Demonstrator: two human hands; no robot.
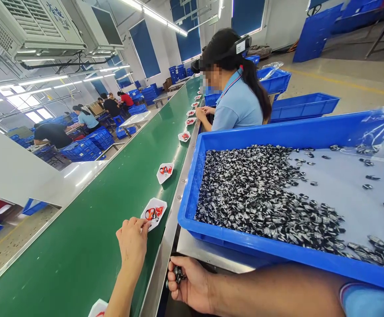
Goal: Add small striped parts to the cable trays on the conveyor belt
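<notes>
The right hand (192,284), loosely clutching black-and-white pieces (179,274), risked spilling some, while the left hand (132,242), pinched at a white tray (152,203), hold unclear, might have tipped it.

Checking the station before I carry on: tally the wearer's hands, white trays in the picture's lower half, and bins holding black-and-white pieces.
Left hand and right hand: 2
White trays: 3, one cut off by the frame edge
Blue bin holding black-and-white pieces: 1
Total: 6
</notes>
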